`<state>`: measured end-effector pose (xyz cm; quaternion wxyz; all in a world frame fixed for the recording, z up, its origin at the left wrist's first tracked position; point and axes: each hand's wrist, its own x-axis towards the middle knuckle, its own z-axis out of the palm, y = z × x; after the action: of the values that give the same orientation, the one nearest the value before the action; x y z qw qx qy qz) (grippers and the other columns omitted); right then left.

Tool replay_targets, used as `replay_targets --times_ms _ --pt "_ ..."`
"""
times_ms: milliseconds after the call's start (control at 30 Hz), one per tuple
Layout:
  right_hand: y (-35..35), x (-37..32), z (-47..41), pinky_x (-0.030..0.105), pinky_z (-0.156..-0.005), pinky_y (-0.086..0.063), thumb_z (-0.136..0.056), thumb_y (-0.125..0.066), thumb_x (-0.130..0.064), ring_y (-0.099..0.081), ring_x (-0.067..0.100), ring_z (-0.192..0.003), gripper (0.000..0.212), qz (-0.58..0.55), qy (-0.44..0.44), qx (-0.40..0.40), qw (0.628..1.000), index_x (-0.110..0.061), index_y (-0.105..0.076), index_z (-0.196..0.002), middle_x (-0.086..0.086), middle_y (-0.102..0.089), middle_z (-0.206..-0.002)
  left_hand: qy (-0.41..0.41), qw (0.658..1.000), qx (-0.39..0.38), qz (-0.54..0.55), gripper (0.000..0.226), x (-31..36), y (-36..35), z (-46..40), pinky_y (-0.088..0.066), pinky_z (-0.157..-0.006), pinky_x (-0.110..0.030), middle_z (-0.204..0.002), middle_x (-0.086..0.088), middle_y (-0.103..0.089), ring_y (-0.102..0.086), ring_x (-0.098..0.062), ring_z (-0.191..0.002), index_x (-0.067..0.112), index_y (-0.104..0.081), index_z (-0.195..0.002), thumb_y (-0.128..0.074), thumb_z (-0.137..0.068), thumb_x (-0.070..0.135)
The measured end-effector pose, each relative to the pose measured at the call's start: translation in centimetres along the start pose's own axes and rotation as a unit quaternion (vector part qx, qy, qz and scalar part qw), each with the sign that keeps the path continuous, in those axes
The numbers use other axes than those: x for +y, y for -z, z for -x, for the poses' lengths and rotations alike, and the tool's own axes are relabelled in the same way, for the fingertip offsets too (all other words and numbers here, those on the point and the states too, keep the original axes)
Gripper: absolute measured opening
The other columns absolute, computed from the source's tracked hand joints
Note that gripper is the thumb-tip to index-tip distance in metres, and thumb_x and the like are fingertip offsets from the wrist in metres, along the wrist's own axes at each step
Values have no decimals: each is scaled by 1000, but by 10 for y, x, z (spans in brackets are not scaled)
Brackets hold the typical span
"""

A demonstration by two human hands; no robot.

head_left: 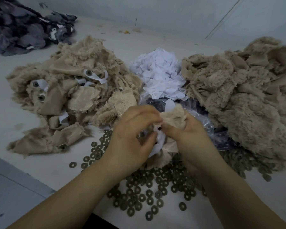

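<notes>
The fingers of the left hand curl in over the plush piece and pinch it where a white patch lies against its cloth backing. The right hand grips the same piece from the other side. Its thumb lies toward a small black stud that shows at the patch, and its other fingers are tucked behind the pile, out of sight. Blur hides whether the left fingertips also carry a washer.

The plush piece looks light and limp, so it will likely fold and sag wherever it is not held. The furry side probably slips under the skin, while the woven backing should give a surer grip. The best hold seems to be close around the stud, pinching patch and cloth together so the layers cannot creep apart. The stud is likely the only stiff part, and small enough to lose.

Below the plush piece, toward the person, dull ring washers lie scattered over the table. Just behind the piece is a clear plastic bag with dark contents, and beyond that a heap of white patches. To its left lies a beige heap showing patches and washers, to its right a larger beige pile, and far behind on the left are grey scraps.
</notes>
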<state>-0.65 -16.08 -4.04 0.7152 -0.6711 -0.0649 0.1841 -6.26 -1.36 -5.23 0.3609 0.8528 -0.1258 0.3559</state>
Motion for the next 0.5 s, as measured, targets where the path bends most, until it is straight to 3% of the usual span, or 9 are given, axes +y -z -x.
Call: replay_targets --times_ms 100,200,267,500 --pt "3 -1 -4 42 -86 -59 -91 -61 7 -69 32 -107 54 -47 -50 -13 998 -2 -45 -142 21 -66 -124 -43 998 -33 29 18 -9 1 2 -52 -89 -37 -106 -1 -71 -64 -16 -103 7 -76 -101 -64 -88 5" --pt "2 -4 -3 37 -76 -62 -90 -56 12 -73 33 -93 32 -106 -72 -47 991 3 -61 -120 25 -72 -105 -81 994 -73 24 20 -15 5 1 -52 -85 -41 -111 -5 -71 -65 -24 -103 6 -74 -109 -65 -91 3" --pt "1 -4 -1 35 -71 -62 -89 -53 13 -74 31 -86 27 -142 -83 -66 984 4 -65 -112 23 -74 -97 -125 987 -101 6 22 -18 8 -1 -51 -85 -42 -111 -8 -70 -64 -26 -103 4 -74 -110 -65 -90 -1" --pt "-3 -6 3 34 -72 -60 -89 -52 11 -72 28 -82 28 -174 -109 -107 973 2 -67 -111 20 -74 -95 -180 973 -131 -56 29 -18 18 -2 -51 -83 -39 -112 -14 -69 -62 -30 -99 6 -73 -113 -47 -100 5"
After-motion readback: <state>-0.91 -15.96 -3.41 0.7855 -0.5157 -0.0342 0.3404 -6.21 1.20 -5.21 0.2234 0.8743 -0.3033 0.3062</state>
